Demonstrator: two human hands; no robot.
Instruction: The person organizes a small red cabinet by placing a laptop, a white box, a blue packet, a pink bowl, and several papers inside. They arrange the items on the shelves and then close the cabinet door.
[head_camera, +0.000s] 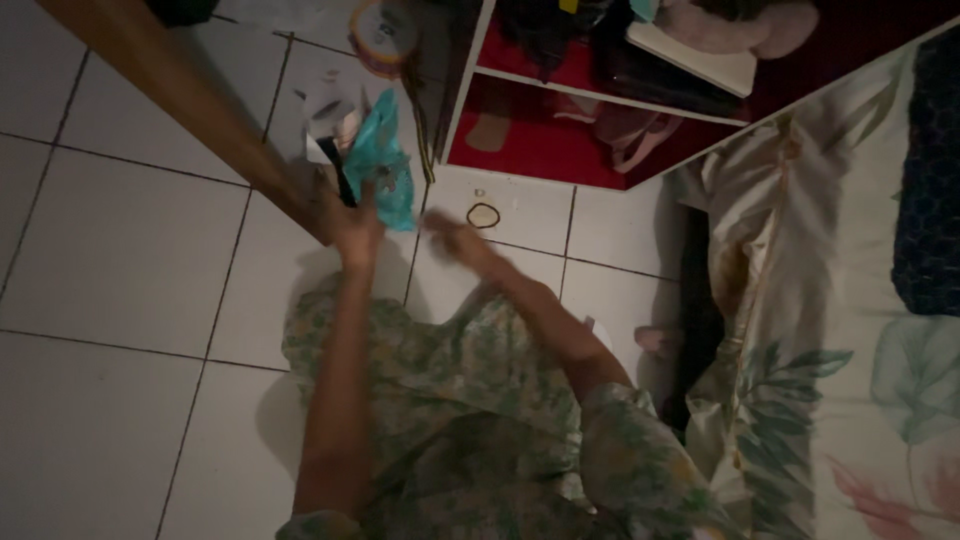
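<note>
I saw a dim, grainy view; the white floor tiles (120, 240) caught the most light. Both hands above them were smeared by motion blur, and the corners fell darker.

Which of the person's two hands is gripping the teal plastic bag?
The left hand grips the teal plastic bag, raised above the white floor tiles. The right hand is empty, reaching forward near a small oval ring on the floor.

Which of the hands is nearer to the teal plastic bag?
The left. The left hand touches the bottom of the teal plastic bag, seemingly gripping it. The right hand is off to the bag's right, apart from it.
</note>
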